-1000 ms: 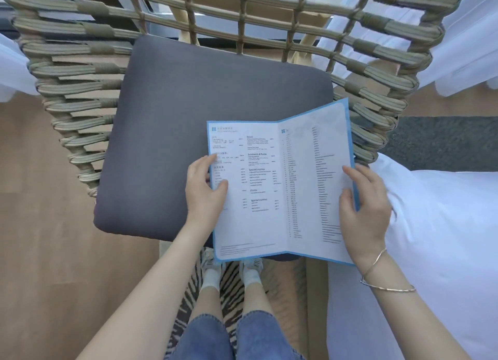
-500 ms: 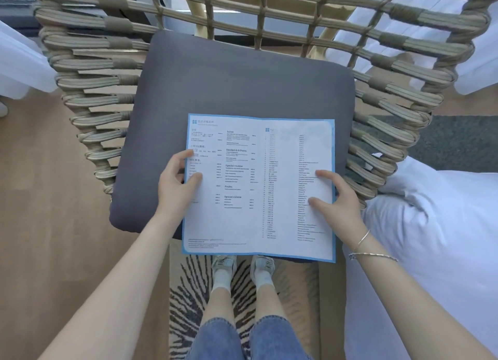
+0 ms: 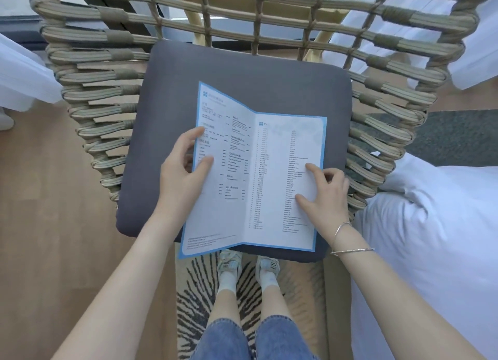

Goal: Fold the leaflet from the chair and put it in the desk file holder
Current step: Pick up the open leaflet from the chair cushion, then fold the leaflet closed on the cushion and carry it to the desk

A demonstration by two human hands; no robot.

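Observation:
A white leaflet [image 3: 258, 182] with a blue border and printed lists lies on the grey cushion [image 3: 242, 77] of a woven rope chair [image 3: 107, 95]. It is bent along its middle crease, and its left half tilts up off the cushion. My left hand [image 3: 183, 171] grips the left edge, thumb on top and fingers behind the page. My right hand [image 3: 326, 195] presses flat on the right half, holding it down on the cushion. No desk or file holder is in view.
A white duvet [image 3: 431, 238] lies close on the right. White curtains [image 3: 18, 71] hang at both upper corners. A zebra-patterned rug [image 3: 199, 292] and wooden floor [image 3: 40, 225] lie under the chair, with my legs and shoes at the bottom centre.
The leaflet went from held up, to flat on the cushion, to now bent at the crease. My left hand has lifted the left half while my right hand presses the right half down.

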